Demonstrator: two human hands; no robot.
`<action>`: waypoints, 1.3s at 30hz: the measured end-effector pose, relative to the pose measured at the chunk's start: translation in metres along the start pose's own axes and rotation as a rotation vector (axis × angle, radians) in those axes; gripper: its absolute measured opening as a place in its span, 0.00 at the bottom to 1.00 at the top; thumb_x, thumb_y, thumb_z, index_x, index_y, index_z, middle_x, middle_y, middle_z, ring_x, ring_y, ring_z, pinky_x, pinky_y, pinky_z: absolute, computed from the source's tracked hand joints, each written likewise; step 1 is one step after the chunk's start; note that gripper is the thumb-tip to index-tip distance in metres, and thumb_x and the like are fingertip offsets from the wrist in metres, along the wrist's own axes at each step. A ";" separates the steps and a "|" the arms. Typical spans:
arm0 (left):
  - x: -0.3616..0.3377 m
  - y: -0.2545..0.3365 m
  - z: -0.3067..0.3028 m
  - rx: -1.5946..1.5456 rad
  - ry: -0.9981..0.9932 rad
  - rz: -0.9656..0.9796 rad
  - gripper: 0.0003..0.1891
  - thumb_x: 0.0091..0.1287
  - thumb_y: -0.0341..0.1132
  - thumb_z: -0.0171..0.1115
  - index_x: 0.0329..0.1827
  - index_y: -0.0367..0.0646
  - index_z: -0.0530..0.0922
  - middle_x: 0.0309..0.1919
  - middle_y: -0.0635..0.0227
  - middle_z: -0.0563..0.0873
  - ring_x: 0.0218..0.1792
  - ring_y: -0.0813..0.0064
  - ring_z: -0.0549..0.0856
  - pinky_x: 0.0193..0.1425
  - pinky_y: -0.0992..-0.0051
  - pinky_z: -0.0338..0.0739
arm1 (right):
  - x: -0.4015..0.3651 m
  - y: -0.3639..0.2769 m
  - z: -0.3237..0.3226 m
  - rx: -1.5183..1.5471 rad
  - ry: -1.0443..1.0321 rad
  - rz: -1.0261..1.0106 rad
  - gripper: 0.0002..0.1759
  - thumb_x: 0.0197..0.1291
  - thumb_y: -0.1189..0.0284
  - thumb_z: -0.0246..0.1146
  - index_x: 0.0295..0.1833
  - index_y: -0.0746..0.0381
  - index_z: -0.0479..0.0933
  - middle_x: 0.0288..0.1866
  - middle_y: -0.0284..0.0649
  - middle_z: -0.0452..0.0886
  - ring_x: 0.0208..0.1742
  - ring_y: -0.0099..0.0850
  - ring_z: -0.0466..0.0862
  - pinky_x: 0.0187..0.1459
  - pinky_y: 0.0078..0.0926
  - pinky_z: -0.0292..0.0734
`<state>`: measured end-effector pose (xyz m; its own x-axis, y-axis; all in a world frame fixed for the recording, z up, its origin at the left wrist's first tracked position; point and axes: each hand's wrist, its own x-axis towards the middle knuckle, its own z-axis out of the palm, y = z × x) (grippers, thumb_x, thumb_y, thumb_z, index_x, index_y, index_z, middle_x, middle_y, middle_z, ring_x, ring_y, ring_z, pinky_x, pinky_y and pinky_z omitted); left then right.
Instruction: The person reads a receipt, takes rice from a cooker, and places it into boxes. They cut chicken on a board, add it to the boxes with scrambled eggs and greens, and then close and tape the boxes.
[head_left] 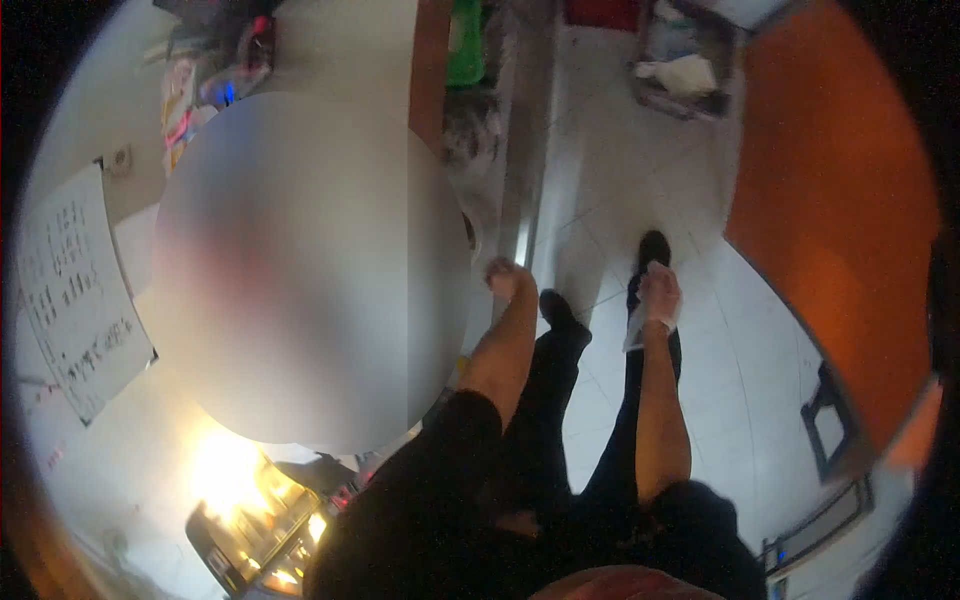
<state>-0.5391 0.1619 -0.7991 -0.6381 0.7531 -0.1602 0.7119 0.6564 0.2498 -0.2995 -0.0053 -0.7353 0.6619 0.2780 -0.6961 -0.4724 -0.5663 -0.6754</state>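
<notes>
My left hand [505, 275] is held forward beside the long metal edge [522, 215] of the counter, its fingers curled in and nothing showing in them. Lower and to the right, my right hand [660, 292] hangs over my leg, with its fingers closed. A thin whitish, see-through sheet [636, 328], like plastic, shows at this hand and hangs down beside the wrist; whether it is a glove or a loose piece I cannot tell. Both forearms are bare below dark sleeves.
Pale floor tiles [700, 370] lie under my dark shoes [565, 312]. An orange tabletop [830, 200] stands at the right. A crate [685, 75] with a pale cloth-like item sits ahead. A glowing lit appliance [250, 520] is low left, below a written sheet [85, 290]. A large blurred disc covers the left.
</notes>
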 end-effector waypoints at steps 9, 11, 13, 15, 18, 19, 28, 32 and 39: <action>0.204 0.154 0.066 -0.390 0.053 0.463 0.15 0.73 0.36 0.55 0.57 0.37 0.79 0.57 0.53 0.80 0.59 0.58 0.78 0.62 0.63 0.74 | 0.004 -0.003 -0.053 0.281 -0.106 0.277 0.12 0.66 0.65 0.63 0.46 0.63 0.80 0.31 0.35 0.81 0.28 0.22 0.78 0.29 0.19 0.73; 0.233 0.205 0.065 0.459 -0.197 0.376 0.17 0.73 0.40 0.54 0.60 0.41 0.78 0.62 0.55 0.77 0.57 0.62 0.79 0.54 0.65 0.78 | 0.010 -0.019 -0.051 0.292 -0.076 0.285 0.12 0.66 0.66 0.64 0.46 0.64 0.80 0.30 0.36 0.81 0.27 0.23 0.78 0.27 0.19 0.73; 0.259 0.229 0.071 1.115 -0.437 0.516 0.19 0.74 0.44 0.53 0.62 0.44 0.77 0.63 0.57 0.76 0.54 0.63 0.80 0.51 0.65 0.80 | 0.012 -0.020 -0.057 0.306 -0.080 0.314 0.13 0.66 0.65 0.64 0.45 0.64 0.80 0.29 0.36 0.80 0.27 0.23 0.78 0.27 0.20 0.73; 0.265 0.226 0.068 0.974 -0.391 0.502 0.19 0.74 0.43 0.53 0.61 0.43 0.77 0.62 0.57 0.77 0.53 0.63 0.80 0.51 0.65 0.80 | 0.005 -0.031 -0.069 0.278 -0.075 0.329 0.14 0.65 0.64 0.65 0.44 0.64 0.80 0.29 0.36 0.80 0.27 0.23 0.77 0.27 0.21 0.73; 0.267 0.228 0.065 0.268 -0.143 0.400 0.19 0.74 0.43 0.53 0.61 0.42 0.77 0.61 0.57 0.77 0.52 0.63 0.81 0.50 0.65 0.80 | -0.004 -0.046 -0.082 0.220 -0.059 0.310 0.15 0.63 0.62 0.66 0.43 0.64 0.80 0.28 0.36 0.80 0.26 0.24 0.77 0.28 0.24 0.73; 0.270 0.236 0.067 0.196 -0.124 0.397 0.19 0.74 0.43 0.53 0.61 0.42 0.77 0.60 0.57 0.77 0.52 0.63 0.81 0.50 0.65 0.80 | -0.004 -0.044 -0.085 0.229 -0.058 0.301 0.15 0.63 0.62 0.66 0.42 0.64 0.80 0.28 0.36 0.80 0.26 0.25 0.77 0.29 0.24 0.73; 0.273 0.244 0.093 0.204 0.021 0.406 0.19 0.73 0.43 0.54 0.60 0.40 0.78 0.56 0.57 0.79 0.49 0.63 0.82 0.49 0.66 0.81 | 0.004 -0.046 -0.067 0.023 -0.069 0.322 0.17 0.63 0.58 0.63 0.41 0.63 0.82 0.28 0.35 0.81 0.27 0.25 0.78 0.31 0.26 0.74; 0.268 0.245 0.101 0.209 0.149 0.404 0.19 0.73 0.43 0.55 0.59 0.39 0.78 0.55 0.58 0.80 0.48 0.63 0.82 0.48 0.66 0.81 | 0.004 -0.047 -0.057 -0.097 -0.080 0.315 0.18 0.64 0.56 0.61 0.41 0.61 0.82 0.28 0.35 0.81 0.27 0.25 0.79 0.31 0.27 0.75; 0.264 0.249 0.112 0.219 0.194 0.397 0.19 0.73 0.43 0.55 0.58 0.37 0.78 0.51 0.58 0.82 0.45 0.63 0.82 0.47 0.66 0.82 | 0.007 -0.048 -0.063 -0.101 -0.141 0.231 0.16 0.64 0.59 0.65 0.42 0.63 0.81 0.26 0.36 0.79 0.25 0.25 0.78 0.28 0.24 0.74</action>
<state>-0.4970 0.5291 -0.8863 -0.3332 0.9382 0.0931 0.9428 0.3303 0.0455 -0.2353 -0.0246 -0.6926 0.4523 0.2335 -0.8607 -0.5362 -0.7000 -0.4717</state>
